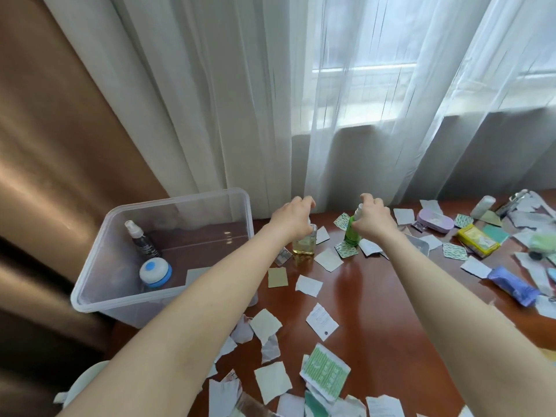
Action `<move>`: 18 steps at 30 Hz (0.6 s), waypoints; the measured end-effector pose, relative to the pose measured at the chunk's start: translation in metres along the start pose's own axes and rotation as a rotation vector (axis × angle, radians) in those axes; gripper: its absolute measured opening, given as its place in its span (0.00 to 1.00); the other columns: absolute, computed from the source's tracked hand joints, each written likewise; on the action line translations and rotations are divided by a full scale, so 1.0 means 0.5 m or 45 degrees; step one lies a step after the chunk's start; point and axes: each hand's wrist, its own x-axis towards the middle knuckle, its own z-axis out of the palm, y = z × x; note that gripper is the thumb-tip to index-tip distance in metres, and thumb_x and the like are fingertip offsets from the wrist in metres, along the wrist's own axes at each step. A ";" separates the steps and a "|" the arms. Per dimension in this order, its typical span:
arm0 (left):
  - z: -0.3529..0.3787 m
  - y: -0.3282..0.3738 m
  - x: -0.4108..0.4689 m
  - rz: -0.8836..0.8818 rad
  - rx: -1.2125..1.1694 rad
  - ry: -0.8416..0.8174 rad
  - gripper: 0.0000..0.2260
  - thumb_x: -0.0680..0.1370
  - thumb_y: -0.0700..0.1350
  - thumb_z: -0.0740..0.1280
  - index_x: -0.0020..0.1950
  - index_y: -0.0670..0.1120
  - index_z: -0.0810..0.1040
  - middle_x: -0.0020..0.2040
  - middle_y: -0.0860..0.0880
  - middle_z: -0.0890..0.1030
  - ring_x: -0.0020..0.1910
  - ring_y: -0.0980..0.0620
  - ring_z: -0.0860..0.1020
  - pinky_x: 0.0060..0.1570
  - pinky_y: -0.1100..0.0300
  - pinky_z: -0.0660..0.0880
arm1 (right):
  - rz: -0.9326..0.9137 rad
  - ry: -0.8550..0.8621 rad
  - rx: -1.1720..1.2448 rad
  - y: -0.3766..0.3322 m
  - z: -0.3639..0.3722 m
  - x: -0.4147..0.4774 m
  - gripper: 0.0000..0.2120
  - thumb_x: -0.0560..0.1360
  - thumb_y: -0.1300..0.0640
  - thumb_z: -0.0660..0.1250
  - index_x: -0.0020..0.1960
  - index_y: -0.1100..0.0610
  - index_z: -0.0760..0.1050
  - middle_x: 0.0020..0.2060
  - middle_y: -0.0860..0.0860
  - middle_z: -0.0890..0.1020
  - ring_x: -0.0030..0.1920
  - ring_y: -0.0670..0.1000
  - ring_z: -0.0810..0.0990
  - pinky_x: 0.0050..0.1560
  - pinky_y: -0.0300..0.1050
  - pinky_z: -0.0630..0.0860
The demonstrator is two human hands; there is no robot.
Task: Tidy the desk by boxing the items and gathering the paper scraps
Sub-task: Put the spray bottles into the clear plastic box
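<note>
As the left hand [293, 216] curled over the amber bottle [304, 246] and the right hand [374, 219] gripped the green bottle [351, 234], both upright on the worktop [376, 296] among paper scraps [308, 285], lifting them straight up before swinging left to the clear box [162, 203] looked safest.

Soft daylight comes through the sheer curtain [376, 130], nearly washed out at the window [361, 67]. The desk [376, 296] shines with pale glare; the clear box [180, 199] carries small glints. Shadows are faint. The left hand [293, 216] on the yellow bottle [304, 246] and the right hand [374, 219] on the green bottle [350, 233] look slightly soft, perhaps from motion. Lines bend toward the edges; the brown curtain [45, 145] is dimmer.
</note>
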 end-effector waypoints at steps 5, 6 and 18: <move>0.024 -0.012 0.036 0.002 0.061 -0.051 0.20 0.78 0.42 0.63 0.70 0.45 0.65 0.67 0.44 0.71 0.64 0.44 0.71 0.59 0.51 0.70 | 0.002 0.064 0.031 0.011 0.021 0.036 0.21 0.76 0.62 0.58 0.69 0.59 0.63 0.64 0.61 0.70 0.64 0.63 0.70 0.61 0.52 0.68; 0.028 -0.015 0.040 -0.004 0.067 -0.061 0.20 0.78 0.41 0.63 0.69 0.46 0.65 0.66 0.44 0.72 0.64 0.44 0.72 0.57 0.51 0.71 | 0.010 0.088 0.047 0.012 0.024 0.041 0.18 0.77 0.63 0.57 0.67 0.59 0.66 0.63 0.61 0.73 0.62 0.63 0.72 0.59 0.51 0.69; 0.044 -0.036 0.036 -0.001 -0.108 0.055 0.11 0.76 0.39 0.67 0.57 0.46 0.75 0.55 0.41 0.78 0.55 0.41 0.76 0.51 0.53 0.75 | 0.040 0.159 0.196 0.009 0.013 0.055 0.11 0.75 0.62 0.64 0.56 0.60 0.76 0.56 0.61 0.79 0.57 0.61 0.75 0.53 0.47 0.71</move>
